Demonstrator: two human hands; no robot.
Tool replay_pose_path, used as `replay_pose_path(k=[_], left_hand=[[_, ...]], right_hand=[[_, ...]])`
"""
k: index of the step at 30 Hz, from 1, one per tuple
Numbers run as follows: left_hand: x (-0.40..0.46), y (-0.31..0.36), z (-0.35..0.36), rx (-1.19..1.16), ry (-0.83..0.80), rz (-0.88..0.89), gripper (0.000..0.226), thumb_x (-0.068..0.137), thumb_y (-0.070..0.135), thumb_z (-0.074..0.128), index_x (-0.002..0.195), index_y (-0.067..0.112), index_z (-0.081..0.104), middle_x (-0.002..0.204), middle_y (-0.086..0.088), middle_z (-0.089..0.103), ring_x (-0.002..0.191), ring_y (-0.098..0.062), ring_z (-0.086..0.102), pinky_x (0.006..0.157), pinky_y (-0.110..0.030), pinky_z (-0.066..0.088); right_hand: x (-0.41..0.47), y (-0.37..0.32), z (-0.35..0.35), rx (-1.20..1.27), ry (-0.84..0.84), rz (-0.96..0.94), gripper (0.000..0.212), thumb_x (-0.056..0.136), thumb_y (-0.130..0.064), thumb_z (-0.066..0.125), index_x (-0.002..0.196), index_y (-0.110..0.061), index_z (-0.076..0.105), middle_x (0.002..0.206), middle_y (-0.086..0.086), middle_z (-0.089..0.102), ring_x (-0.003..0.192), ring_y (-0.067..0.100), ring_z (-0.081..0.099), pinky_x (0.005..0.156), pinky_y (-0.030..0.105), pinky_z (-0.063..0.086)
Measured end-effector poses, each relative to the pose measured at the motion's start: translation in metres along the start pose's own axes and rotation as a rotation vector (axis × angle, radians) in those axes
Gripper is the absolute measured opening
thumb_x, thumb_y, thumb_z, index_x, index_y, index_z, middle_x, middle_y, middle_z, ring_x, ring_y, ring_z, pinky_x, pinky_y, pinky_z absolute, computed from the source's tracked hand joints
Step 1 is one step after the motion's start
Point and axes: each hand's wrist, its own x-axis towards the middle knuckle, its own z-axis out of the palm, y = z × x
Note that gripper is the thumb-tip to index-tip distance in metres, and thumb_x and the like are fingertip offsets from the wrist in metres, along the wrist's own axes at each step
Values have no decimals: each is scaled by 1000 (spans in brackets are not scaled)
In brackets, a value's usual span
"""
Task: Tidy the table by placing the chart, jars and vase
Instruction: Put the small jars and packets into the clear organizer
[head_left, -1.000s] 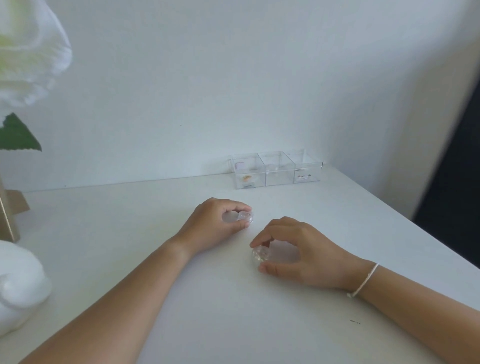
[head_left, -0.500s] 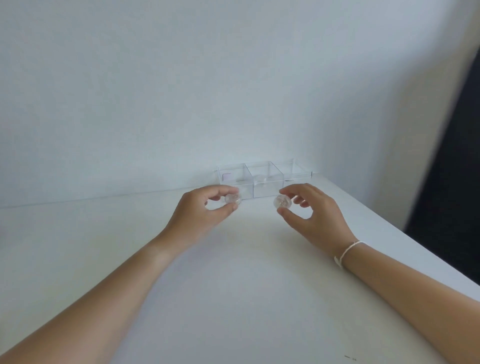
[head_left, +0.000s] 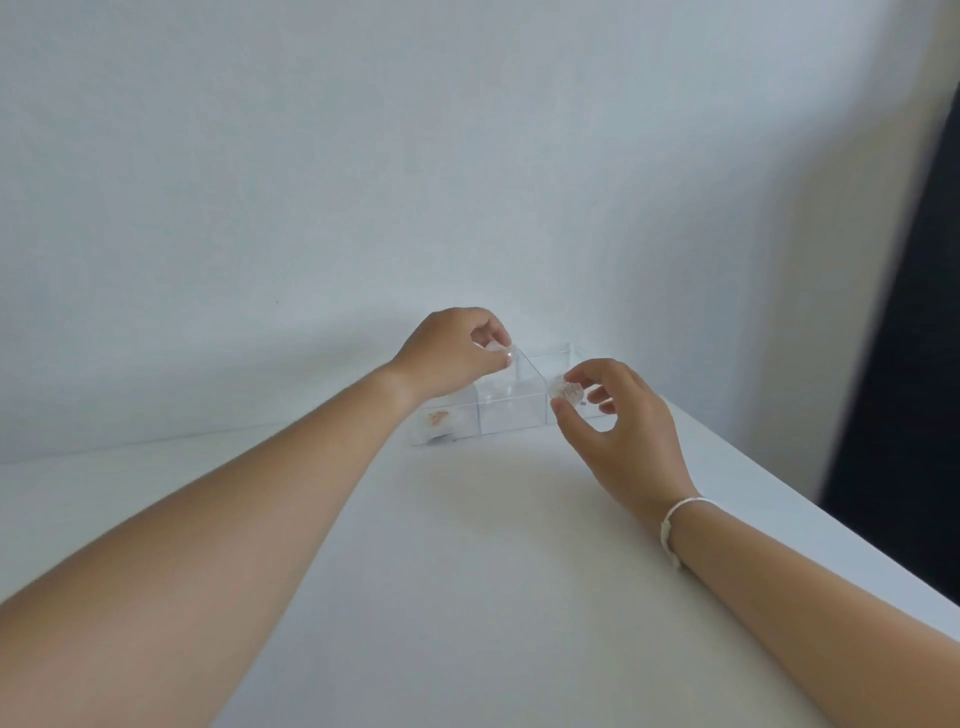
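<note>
Wall: plain white wall (head_left: 363, 156) behind; dark panel (head_left: 904, 338) at right edge.
Bench: white bench (head_left: 467, 571), its far edge against the wall.
Organiser: clear three-compartment box (head_left: 506, 415) at the far edge of the bench; small orange item in its left compartment, otherwise unclear.
Left hand: left hand (head_left: 447, 353) over the organiser's middle compartment, fingers pinched closed on a small clear jar (head_left: 501, 356).
Right hand: right hand (head_left: 618, 426) at the organiser's right compartment, thumb and forefinger gripping a second clear jar (head_left: 568, 391); other fingers spread.
Wrist: white cord bracelet (head_left: 672, 519) on right wrist.
</note>
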Motion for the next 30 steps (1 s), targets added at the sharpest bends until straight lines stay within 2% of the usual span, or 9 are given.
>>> replay_pose_path(k=[2, 4, 7, 10, 14, 16, 19, 24, 30], left_hand=[[13, -2, 1, 90, -157, -60, 16, 78, 23, 66, 93, 18, 65, 96, 2, 63, 95, -14, 58, 70, -18, 40], [22, -4, 1, 170, -305, -118, 18, 77, 22, 68, 95, 16, 65, 88, 7, 58, 92, -14, 54, 64, -18, 39], [32, -3, -2, 222, -454, -233, 22, 76, 27, 69, 97, 20, 66, 86, 12, 57, 88, -13, 53, 72, -24, 42], [41, 1, -3, 285, -537, -326, 16, 73, 29, 72, 89, 26, 67, 82, 14, 57, 74, -9, 52, 59, -22, 36], [47, 5, 2, 374, -578, -403, 24, 66, 28, 77, 89, 23, 70, 86, 9, 58, 71, -13, 52, 58, -23, 36], [49, 6, 5, 422, -591, -434, 40, 61, 29, 79, 99, 19, 70, 98, 2, 62, 74, -17, 51, 65, -27, 37], [50, 9, 7, 478, -597, -445, 45, 61, 31, 79, 102, 16, 70, 114, -3, 64, 75, -19, 51, 69, -29, 38], [49, 7, 7, 466, -579, -426, 45, 64, 32, 78, 103, 11, 68, 99, -4, 60, 75, -19, 50, 58, -26, 36], [48, 2, 8, 414, -532, -362, 40, 64, 34, 78, 99, 17, 70, 99, 2, 61, 78, -15, 53, 65, -27, 40]], right_hand=[[0, 0, 1, -6, -24, -18, 17, 78, -27, 61, 86, -35, 49, 90, -16, 57, 84, 3, 51, 72, 11, 37], [0, 1, 1, -3, -28, -24, 17, 78, -26, 62, 84, -35, 49, 90, -14, 57, 84, 2, 50, 72, 10, 37], [1, 1, 2, 9, -16, -24, 16, 78, -25, 61, 84, -35, 49, 87, -18, 55, 85, -1, 50, 72, 11, 37], [1, 1, 2, 21, -15, -22, 16, 78, -24, 61, 84, -34, 50, 88, -17, 56, 85, 0, 51, 72, 11, 38], [1, 1, 2, 21, -17, -19, 16, 78, -24, 62, 84, -34, 50, 87, -17, 55, 84, 3, 50, 71, 12, 37], [1, 1, 2, 18, -20, -16, 15, 78, -25, 61, 85, -34, 50, 87, -18, 55, 84, 4, 50, 71, 13, 38], [0, 1, 2, 17, -22, -16, 14, 78, -26, 61, 86, -32, 51, 87, -18, 55, 84, 3, 50, 71, 14, 38], [1, 1, 2, 19, -20, -15, 13, 79, -26, 61, 85, -32, 51, 87, -19, 55, 85, 1, 50, 71, 15, 39], [1, 2, 3, 17, -19, -10, 13, 79, -27, 61, 85, -33, 51, 87, -18, 55, 85, 2, 51, 71, 18, 40]])
